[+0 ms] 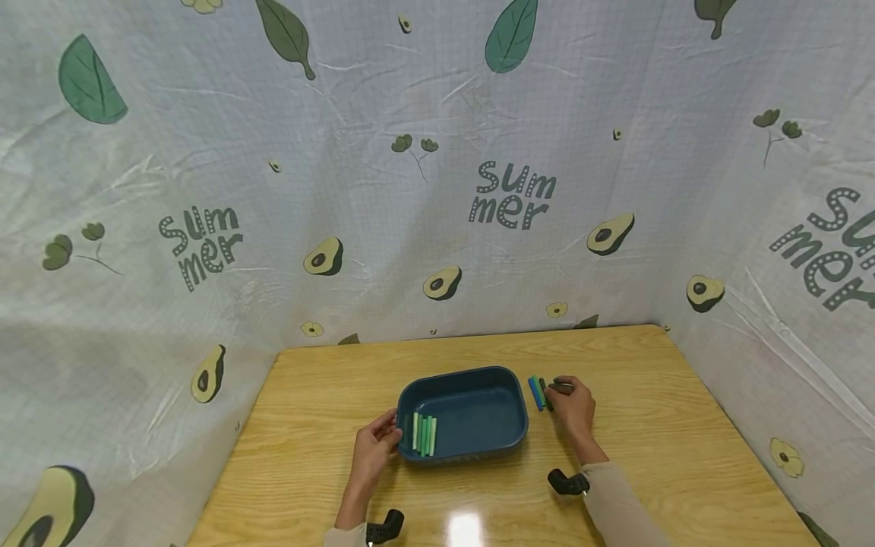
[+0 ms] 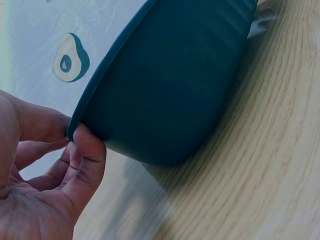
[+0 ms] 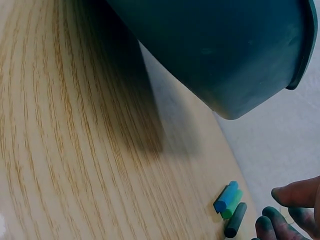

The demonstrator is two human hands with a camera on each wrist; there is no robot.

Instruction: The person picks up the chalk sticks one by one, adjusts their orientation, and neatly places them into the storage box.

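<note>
A dark blue-green plastic basin [image 1: 472, 418] stands on the table, with several green pastel sticks [image 1: 424, 434] side by side at its left end. My left hand [image 1: 373, 448] pinches the basin's left rim between thumb and fingers, seen close in the left wrist view. Right of the basin lie a blue pastel stick [image 3: 226, 198], a green one [image 3: 232, 206] and a dark green one [image 3: 235, 220], close together. Beside these is my right hand [image 1: 574, 406], its thumb and fingers apart. Its fingertips [image 3: 270, 212] look stained dark green; no stick shows between them.
The wooden table [image 1: 314, 395] runs back to a printed cloth wall [image 1: 369, 190], with more of that cloth at both sides. A black wrist camera [image 1: 567, 482] is on my right wrist, another [image 1: 386, 526] on my left.
</note>
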